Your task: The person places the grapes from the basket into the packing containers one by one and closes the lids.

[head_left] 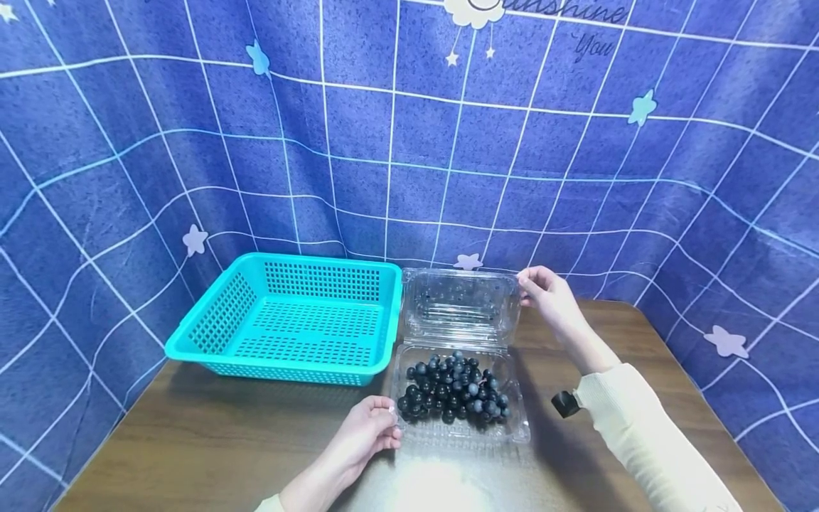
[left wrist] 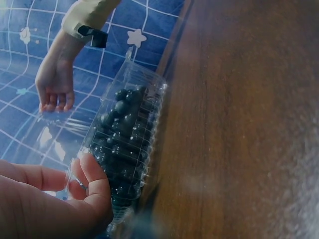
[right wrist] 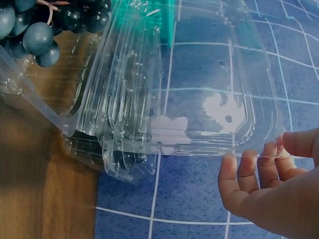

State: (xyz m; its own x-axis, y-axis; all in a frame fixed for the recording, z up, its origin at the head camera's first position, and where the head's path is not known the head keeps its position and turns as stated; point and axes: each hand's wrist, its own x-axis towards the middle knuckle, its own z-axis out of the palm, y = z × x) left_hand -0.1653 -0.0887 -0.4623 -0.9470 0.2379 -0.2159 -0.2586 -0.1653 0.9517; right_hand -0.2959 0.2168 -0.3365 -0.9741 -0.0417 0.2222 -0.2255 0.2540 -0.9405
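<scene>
A clear plastic clamshell box [head_left: 462, 434] lies on the table with its lid [head_left: 461, 302] raised at the back. Dark grapes [head_left: 454, 387] fill much of its base, and some stems show in the right wrist view. My right hand [head_left: 547, 293] pinches the lid's upper right corner; in the right wrist view the thumb and fingers [right wrist: 248, 174] meet at the lid's edge. At the left side of the base, my left hand [head_left: 365, 437] pinches the rim between thumb and fingers, seen also in the left wrist view [left wrist: 92, 184].
Left of the box stands a turquoise perforated plastic basket [head_left: 281, 370]. A blue curtain with white grid lines and stars [head_left: 358, 178] hangs right behind the wooden table [head_left: 211, 427]. A black device [head_left: 566, 404] sits at the right sleeve cuff.
</scene>
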